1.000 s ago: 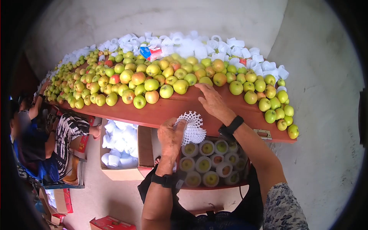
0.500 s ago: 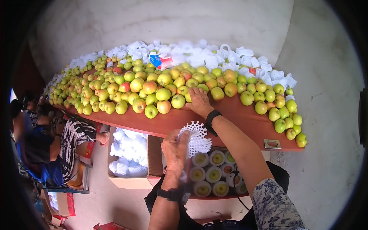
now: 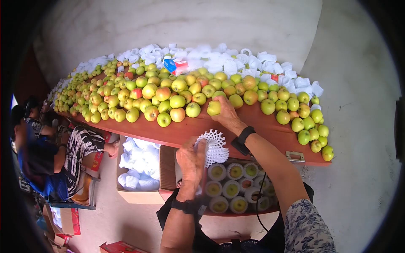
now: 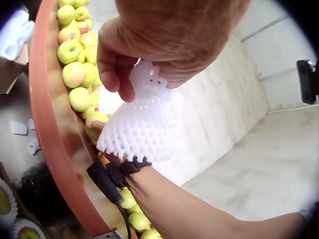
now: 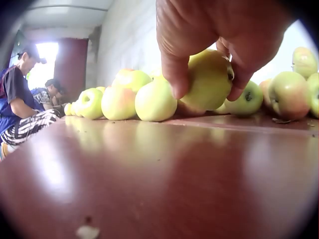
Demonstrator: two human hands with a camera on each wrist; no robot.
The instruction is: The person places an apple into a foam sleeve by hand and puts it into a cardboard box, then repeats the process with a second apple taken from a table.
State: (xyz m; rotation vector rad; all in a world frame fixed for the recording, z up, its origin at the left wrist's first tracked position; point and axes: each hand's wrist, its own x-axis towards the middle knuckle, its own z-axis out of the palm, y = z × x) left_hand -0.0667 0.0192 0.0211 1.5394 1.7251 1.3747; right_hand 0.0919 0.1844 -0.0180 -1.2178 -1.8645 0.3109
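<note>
My right hand [image 3: 228,114] grips a yellow-green apple [image 5: 208,82] at the front of the apple pile [image 3: 139,92]. In the right wrist view the thumb and fingers stand on either side of it, and the apple is raised above the red-brown tabletop [image 5: 164,164]. Nearer my body, in front of the table edge, my left hand [image 3: 190,160] pinches a white foam net sleeve [image 3: 216,149]. The left wrist view shows the sleeve [image 4: 144,124] hanging spread from the fingers, its wide end fringed and nothing visible inside.
Below the table edge a box holds apples in foam sleeves [image 3: 231,189]. To its left stands a carton [image 3: 168,168] of white foam sleeves. More sleeves [image 3: 253,63] lie behind the apples, around a blue-and-red packet [image 3: 175,66]. Other people [image 3: 46,160] sit at the left.
My right hand has reached to the front row and taken hold of an apple, lifting it slightly toward me. The left hand keeps the foam sleeve in nearly the same place.
</note>
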